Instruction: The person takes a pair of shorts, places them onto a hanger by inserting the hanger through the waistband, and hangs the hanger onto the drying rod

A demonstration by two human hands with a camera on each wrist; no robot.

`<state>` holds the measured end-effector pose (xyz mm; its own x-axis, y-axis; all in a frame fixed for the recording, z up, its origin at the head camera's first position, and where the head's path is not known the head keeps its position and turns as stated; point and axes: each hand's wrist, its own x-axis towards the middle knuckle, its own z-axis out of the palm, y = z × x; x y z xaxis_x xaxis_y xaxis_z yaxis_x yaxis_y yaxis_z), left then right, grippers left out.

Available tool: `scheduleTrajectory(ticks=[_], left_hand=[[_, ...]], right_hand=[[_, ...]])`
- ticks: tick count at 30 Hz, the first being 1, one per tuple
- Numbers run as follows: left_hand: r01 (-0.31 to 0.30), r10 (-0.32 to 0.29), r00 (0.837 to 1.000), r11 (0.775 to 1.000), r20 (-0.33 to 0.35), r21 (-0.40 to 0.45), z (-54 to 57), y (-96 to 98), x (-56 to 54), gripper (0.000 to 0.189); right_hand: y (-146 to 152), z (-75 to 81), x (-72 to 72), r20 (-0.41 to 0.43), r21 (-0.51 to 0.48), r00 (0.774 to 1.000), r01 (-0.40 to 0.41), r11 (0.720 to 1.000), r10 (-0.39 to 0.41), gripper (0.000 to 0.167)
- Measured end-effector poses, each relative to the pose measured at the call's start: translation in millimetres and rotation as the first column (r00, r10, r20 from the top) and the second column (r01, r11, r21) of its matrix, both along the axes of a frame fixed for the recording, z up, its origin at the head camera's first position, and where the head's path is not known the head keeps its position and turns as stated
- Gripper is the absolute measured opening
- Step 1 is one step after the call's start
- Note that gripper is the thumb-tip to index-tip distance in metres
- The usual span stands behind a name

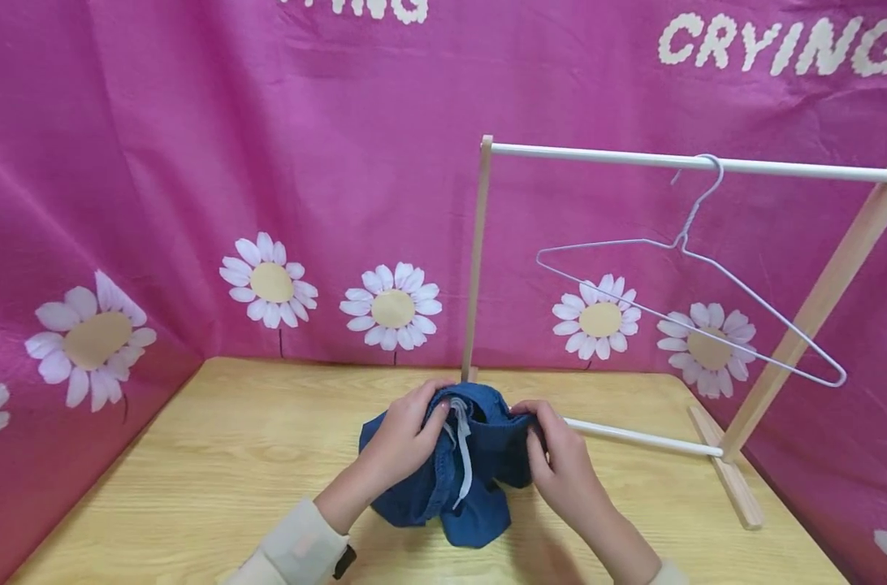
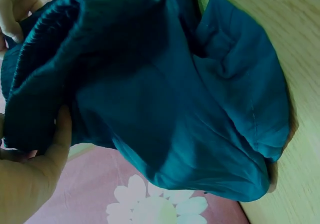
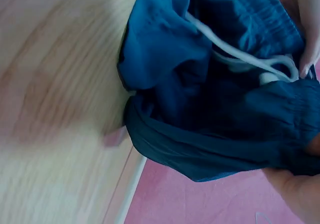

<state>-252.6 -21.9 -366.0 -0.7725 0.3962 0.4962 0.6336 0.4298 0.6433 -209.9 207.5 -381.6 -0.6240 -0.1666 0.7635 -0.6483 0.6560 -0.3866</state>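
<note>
Blue shorts [image 1: 480, 516] with an elastic waistband are bunched just above the table, their leg ends hanging down to it. My left hand [image 1: 403, 435] grips one side of the waistband, thumb on the outside. Opposite it, my right hand [image 1: 566, 463] pinches the other side of the waistband between thumb and fingers. A white drawstring [image 1: 464, 463] dangles at the front, close to my left thumb. In the right wrist view the waist opening gapes between the hands, with the drawstring [image 3: 232, 49] lying across the dark blue cloth.
Right of the shorts stands a wood-and-white clothes rack [image 1: 816, 309]. A wire hanger [image 1: 681, 242] hangs from its top bar [image 1: 597, 154]. The light wooden table [image 1: 246, 439] meets a pink daisy-patterned cloth [image 1: 385, 187] at the back and sides.
</note>
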Motion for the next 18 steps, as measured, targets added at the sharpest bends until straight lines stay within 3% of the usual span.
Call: scheduleTrajectory(ticks=[5,12,15,18], left_hand=[[0.027,-0.027,1.0,0.999,0.0,-0.021,0.3,1.3,3.3,0.028],[0.01,-0.011,0.999,0.999,-0.047,-0.035,3.3,4.1,5.9,0.024],[-0.008,0.007,0.999,0.999,-0.037,-0.044,4.6,4.4,6.4,0.025],[-0.006,0.005,1.0,0.998,-0.012,-0.065,3.8,3.5,7.0,0.028]], right_hand=[[2.1,5.4,-0.8,-0.008,0.054,1.0,-0.009,0.998,0.01,0.039],[3.0,3.4,1.7,0.06,0.09,0.996,-0.071,0.993,0.066,0.028],[3.4,1.6,2.3,0.089,0.106,0.992,-0.099,0.989,0.09,0.022],[3.9,0.2,1.9,0.08,0.135,0.992,-0.109,0.985,0.099,0.027]])
